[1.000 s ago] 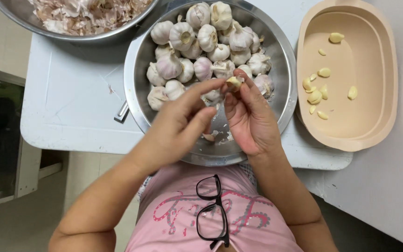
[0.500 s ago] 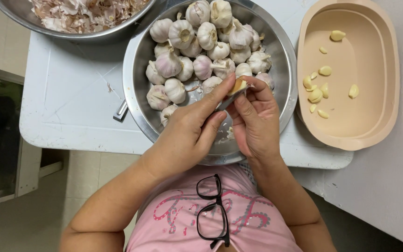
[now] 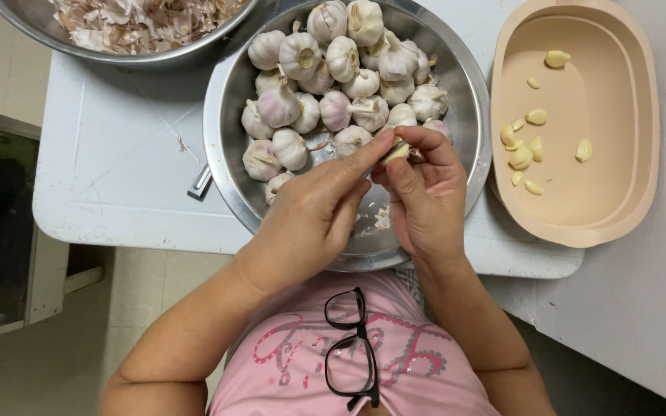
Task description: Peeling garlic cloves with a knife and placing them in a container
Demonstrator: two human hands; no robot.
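Observation:
Both of my hands meet over the near side of a round steel bowl (image 3: 221, 154) filled with several whole garlic bulbs (image 3: 337, 65). My left hand (image 3: 314, 216) and my right hand (image 3: 425, 200) pinch one small pale garlic clove (image 3: 395, 152) between their fingertips. Bits of papery skin lie on the bowl's bottom under my hands. Whether a small tool is also in my fingers I cannot tell.
A beige oval tub (image 3: 626, 192) at the right holds several peeled cloves (image 3: 522, 150). A second steel bowl (image 3: 132, 55) at the top left holds garlic skins. Both stand on a white table (image 3: 109, 162). Black glasses (image 3: 352, 347) hang on my pink shirt.
My hands have shifted slightly within the bowl and turned the clove between the fingertips. The bulbs and the tub have stayed put.

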